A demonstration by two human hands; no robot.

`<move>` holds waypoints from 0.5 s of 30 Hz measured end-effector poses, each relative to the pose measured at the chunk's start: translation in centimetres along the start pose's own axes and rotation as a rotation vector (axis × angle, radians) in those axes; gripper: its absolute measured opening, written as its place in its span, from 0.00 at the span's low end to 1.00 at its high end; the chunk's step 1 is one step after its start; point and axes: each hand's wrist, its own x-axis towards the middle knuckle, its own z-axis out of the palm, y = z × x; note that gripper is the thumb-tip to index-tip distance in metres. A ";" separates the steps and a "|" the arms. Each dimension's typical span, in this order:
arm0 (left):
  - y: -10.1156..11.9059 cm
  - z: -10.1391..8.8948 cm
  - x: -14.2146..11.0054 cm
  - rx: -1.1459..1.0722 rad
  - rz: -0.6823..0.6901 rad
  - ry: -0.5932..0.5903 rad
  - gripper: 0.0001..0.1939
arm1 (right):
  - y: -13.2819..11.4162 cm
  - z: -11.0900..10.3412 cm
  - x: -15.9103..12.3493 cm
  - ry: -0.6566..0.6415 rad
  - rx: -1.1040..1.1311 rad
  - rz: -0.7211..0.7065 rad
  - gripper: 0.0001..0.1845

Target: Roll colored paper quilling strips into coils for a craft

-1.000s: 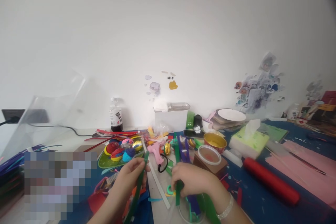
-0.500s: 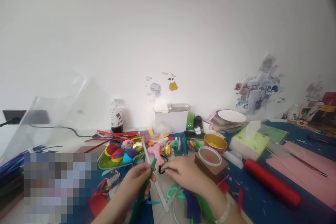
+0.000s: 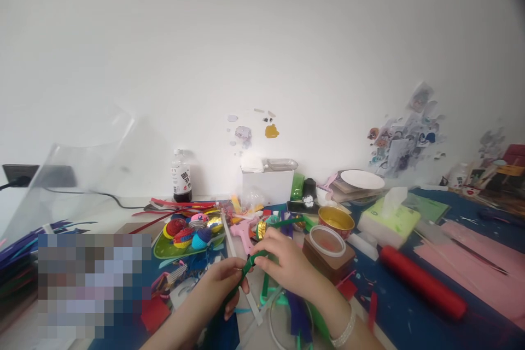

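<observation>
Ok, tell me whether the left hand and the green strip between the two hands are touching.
Touching. The head view shows the left hand pinching the green strip, which passes under its thumb and sticks out toward the right hand.

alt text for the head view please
A left hand and right hand hold a green strip over a cluttered table. Beyond are a glue gun and a green tray of colourful pieces; a red roll lies at right, a bottle stands by the wall.
</observation>
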 end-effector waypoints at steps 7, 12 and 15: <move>0.1 -0.2 0.2 0.225 -0.015 0.028 0.12 | 0.3 0.0 -0.2 -0.102 -0.164 -0.080 0.11; 0.2 -0.2 0.0 0.355 0.038 0.045 0.10 | 0.5 0.5 -0.1 -0.141 -0.248 -0.129 0.08; 0.2 -0.2 -0.1 0.402 0.067 0.067 0.10 | 0.5 0.6 -0.1 -0.144 -0.269 -0.141 0.08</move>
